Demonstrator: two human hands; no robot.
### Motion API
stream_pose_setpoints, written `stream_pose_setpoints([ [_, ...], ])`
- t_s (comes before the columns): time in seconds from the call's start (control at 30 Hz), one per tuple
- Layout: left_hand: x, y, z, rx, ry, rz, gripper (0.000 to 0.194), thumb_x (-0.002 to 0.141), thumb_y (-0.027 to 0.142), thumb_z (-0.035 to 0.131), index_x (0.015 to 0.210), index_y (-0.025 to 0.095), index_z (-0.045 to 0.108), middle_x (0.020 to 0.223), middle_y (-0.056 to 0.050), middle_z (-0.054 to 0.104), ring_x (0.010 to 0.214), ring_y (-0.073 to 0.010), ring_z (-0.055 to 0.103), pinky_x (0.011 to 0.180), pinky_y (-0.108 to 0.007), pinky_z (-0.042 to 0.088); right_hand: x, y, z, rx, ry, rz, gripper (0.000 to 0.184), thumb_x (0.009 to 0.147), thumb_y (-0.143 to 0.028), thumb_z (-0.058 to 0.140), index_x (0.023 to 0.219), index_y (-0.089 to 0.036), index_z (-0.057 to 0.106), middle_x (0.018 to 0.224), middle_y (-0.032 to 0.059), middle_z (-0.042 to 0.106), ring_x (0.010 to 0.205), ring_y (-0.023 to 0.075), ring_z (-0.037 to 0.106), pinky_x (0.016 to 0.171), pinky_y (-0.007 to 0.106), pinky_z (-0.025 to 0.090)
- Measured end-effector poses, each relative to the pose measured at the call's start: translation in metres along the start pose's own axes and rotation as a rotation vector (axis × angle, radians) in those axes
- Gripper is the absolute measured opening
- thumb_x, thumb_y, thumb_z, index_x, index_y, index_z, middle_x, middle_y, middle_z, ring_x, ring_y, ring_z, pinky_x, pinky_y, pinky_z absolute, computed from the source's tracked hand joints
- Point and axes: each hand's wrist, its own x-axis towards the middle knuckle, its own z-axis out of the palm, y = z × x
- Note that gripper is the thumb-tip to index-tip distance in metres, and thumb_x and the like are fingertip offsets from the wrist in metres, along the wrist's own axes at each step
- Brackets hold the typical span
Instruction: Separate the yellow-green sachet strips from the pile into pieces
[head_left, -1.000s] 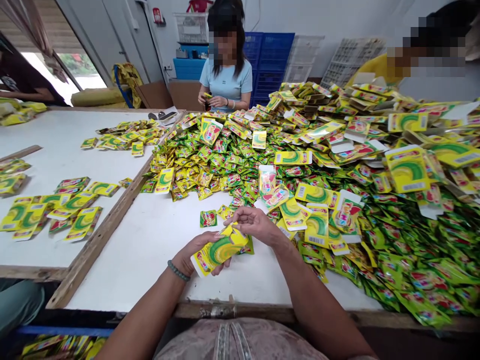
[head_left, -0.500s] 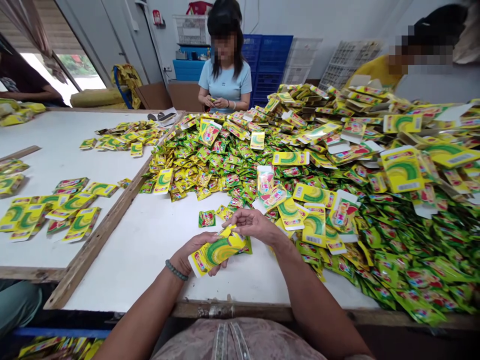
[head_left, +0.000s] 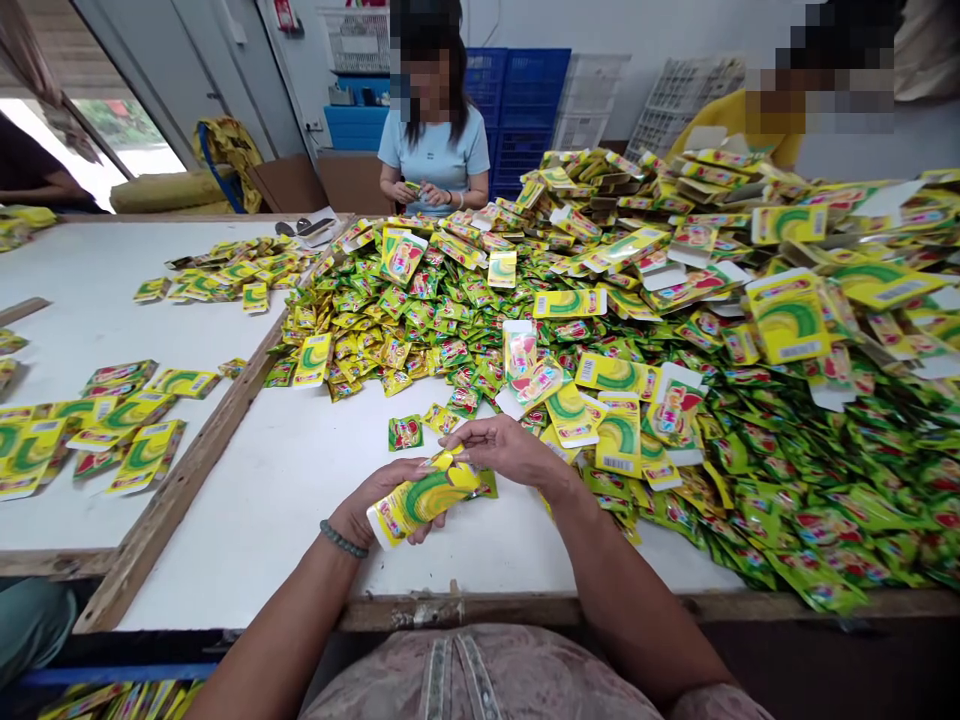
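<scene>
Yellow box (head_left: 424, 498) | left hand (head_left: 384, 500): fingers clamped round it | right hand (head_left: 504, 450): fingertips bunched at its end

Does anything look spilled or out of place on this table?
Yes, mildly: at the near right, some shiny green foil sachets have slid onto the worn wooden table edge and seem to overhang it, so they look out of place.
</scene>
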Motion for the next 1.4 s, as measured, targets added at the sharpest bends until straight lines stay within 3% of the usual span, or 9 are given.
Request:
stream_pose_setpoints([
  [0.17,0.004,-0.002,-0.009,-0.019,0.075,-0.004,0.035,0.087,0.035,0.039,0.106,0.01,0.053,0.073,-0.015,0.069,0.046,-0.0219,0.063,0.041,-0.028,0.046,-0.001,0.005,0.01,-0.295,0.098,-0.152,0.033,0.085,-0.021,0.046,0.113,-0.018,0.064,0.121,0.0064,0.06,0.118,0.0214,0.052,0.104,0.038,0.036],
  [0.3,0.002,0.0,-0.009,-0.002,0.115,-0.004,0.036,0.086,0.038,0.043,0.1,0.008,0.057,0.072,-0.015,0.069,0.046,-0.0215,0.063,0.041,-0.027,0.046,-0.003,0.005,0.016,-0.306,0.046,-0.227,0.039,0.09,-0.026,0.04,0.128,-0.023,0.052,0.132,0.001,0.051,0.124,0.0189,0.045,0.108,0.037,0.033],
  [0.4,0.001,0.003,-0.004,0.036,0.16,-0.009,0.038,0.085,0.04,0.045,0.101,0.008,0.057,0.073,-0.016,0.069,0.048,-0.0207,0.063,0.044,-0.027,0.046,-0.003,0.007,0.018,-0.238,0.123,-0.176,0.044,0.091,-0.027,0.039,0.135,-0.025,0.041,0.136,0.0007,0.047,0.125,0.0183,0.044,0.107,0.038,0.033],
  [0.5,0.001,0.006,0.001,0.075,0.167,-0.018,0.038,0.086,0.04,0.046,0.104,0.009,0.056,0.076,-0.016,0.069,0.049,-0.0213,0.063,0.046,-0.029,0.048,-0.001,0.011,0.017,-0.145,0.208,-0.094,0.04,0.089,-0.029,0.045,0.128,-0.022,0.052,0.131,0.0035,0.053,0.121,0.0203,0.049,0.104,0.038,0.037],
  [0.67,0.002,0.004,-0.001,0.034,0.108,-0.018,0.038,0.088,0.04,0.039,0.105,0.01,0.054,0.074,-0.016,0.069,0.047,-0.0211,0.063,0.043,-0.028,0.047,0.001,0.007,0.013,-0.028,0.186,0.01,0.032,0.082,-0.031,0.056,0.11,-0.019,0.066,0.114,0.0057,0.065,0.105,0.0245,0.06,0.094,0.041,0.046],
  [0.97,0.001,0.0,-0.005,0.066,0.155,-0.021,0.035,0.086,0.037,0.044,0.104,0.01,0.056,0.074,-0.014,0.069,0.047,-0.021,0.062,0.042,-0.028,0.047,-0.002,0.01,0.016,-0.183,0.167,-0.089,0.039,0.078,-0.015,0.053,0.114,-0.027,0.063,0.118,-0.0011,0.061,0.114,0.0228,0.055,0.103,0.042,0.039],
  [1.13,0.006,0.002,-0.002,0.207,0.22,0.04,0.035,0.084,0.039,0.051,0.1,0.009,0.059,0.071,-0.012,0.069,0.047,-0.0205,0.062,0.045,-0.029,0.047,0.004,0.029,0.016,-0.035,0.234,-0.031,0.056,0.074,-0.019,0.062,0.128,-0.024,0.05,0.129,0.0017,0.053,0.117,0.024,0.053,0.096,0.038,0.045],
  [1.27,0.005,0.003,0.001,0.264,0.216,0.077,0.033,0.082,0.04,0.055,0.094,0.01,0.061,0.07,-0.012,0.068,0.048,-0.0196,0.062,0.045,-0.028,0.046,0.006,0.034,0.015,-0.119,0.233,0.022,0.043,0.075,-0.027,0.065,0.117,-0.023,0.061,0.119,0.0039,0.061,0.105,0.0269,0.061,0.089,0.039,0.049],
  [1.4,0.002,0.004,0.002,0.314,0.261,0.074,0.034,0.081,0.042,0.056,0.092,0.01,0.061,0.072,-0.011,0.069,0.046,-0.0182,0.061,0.043,-0.026,0.045,0.006,0.032,0.019,-0.234,0.302,-0.025,0.036,0.074,-0.025,0.067,0.11,-0.027,0.066,0.107,0.0012,0.067,0.1,0.0262,0.063,0.091,0.038,0.048],
])
